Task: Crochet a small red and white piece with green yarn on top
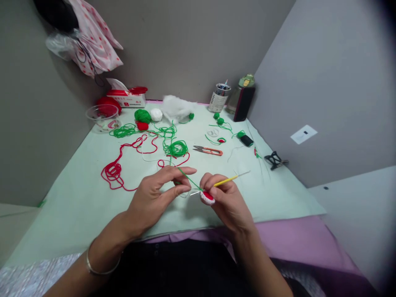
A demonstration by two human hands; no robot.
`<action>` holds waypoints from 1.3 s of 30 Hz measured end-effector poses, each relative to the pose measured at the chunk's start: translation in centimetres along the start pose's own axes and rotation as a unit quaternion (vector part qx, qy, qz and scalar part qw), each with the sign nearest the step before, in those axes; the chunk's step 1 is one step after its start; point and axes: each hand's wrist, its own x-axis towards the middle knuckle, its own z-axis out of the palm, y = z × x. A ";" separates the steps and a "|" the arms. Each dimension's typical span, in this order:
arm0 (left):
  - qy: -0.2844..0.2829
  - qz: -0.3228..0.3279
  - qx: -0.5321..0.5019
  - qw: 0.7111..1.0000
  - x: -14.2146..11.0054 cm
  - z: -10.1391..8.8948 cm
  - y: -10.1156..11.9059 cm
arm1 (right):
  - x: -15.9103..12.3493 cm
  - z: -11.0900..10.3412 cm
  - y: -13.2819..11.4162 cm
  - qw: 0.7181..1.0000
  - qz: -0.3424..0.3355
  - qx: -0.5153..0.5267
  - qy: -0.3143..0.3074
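Observation:
My right hand (230, 202) is closed on a small round crochet piece (207, 197), red in the middle with a white edge. The same hand grips a crochet hook (226, 180) with a yellow handle; one metal end points right, and a metal tip shows left of the piece. From the piece a taut strand of green yarn (193, 181) runs up to my left hand (154, 196) and crosses its index finger. That index finger is stretched out above the thumb, while the other fingers curl underneath, partly hidden. A thin pale loop of thread hangs between the hands.
Beyond my hands lie coiled green yarn (177, 148), orange-handled thread snips (208, 150) and tangled red yarn (113, 170). Farther back are yarn balls, white stuffing (177, 108), a plastic tub (103, 119), a tissue box (128, 99), a pen can (219, 99) and a bottle (236, 99).

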 end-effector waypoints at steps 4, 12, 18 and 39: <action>-0.039 0.031 0.090 0.995 0.1 -1.0 0.2 | 0.1 -0.3 -0.2 0.998 -0.007 -0.059 -0.022; -0.085 0.019 0.060 0.994 0.3 -0.3 0.3 | 0.1 -0.6 -0.4 0.987 -0.056 -0.151 -0.029; -0.033 0.052 0.102 0.993 0.4 0.4 0.6 | -0.7 0.3 -0.4 0.922 -0.193 -0.332 0.048; 0.067 -0.163 -0.304 0.936 -1.0 3.5 0.0 | -1.6 1.2 3.0 0.724 -0.456 -0.503 0.122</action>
